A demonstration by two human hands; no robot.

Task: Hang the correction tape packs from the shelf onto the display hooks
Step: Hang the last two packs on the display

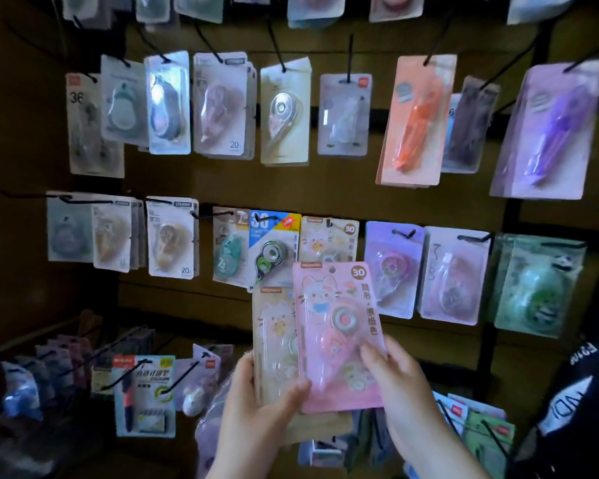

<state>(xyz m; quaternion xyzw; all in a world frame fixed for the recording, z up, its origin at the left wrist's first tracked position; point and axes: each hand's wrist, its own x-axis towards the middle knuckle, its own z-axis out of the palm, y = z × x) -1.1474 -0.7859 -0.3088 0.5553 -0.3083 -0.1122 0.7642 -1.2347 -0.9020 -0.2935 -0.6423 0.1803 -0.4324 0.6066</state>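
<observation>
A pink correction tape pack point(338, 326) with a cat picture and a "30" badge is held up in front of the display. My right hand point(398, 382) pinches its lower right edge, thumb on the front. Behind it, my left hand point(256, 406) grips a stack of cream-yellow packs point(274, 340), thumb across their lower front. Just above the pink pack hangs a matching yellow cat pack point(325, 236) on a black hook point(329, 223). The pink pack's hang hole sits a little below that hook.
Rows of hanging packs fill black hooks across the board: an orange one point(415, 119) and a purple one point(547, 133) upper right, green ones point(536, 288) at the right. Lower hooks with packs point(142, 392) jut out at the left. A dark printed sleeve point(574, 385) stands at the right.
</observation>
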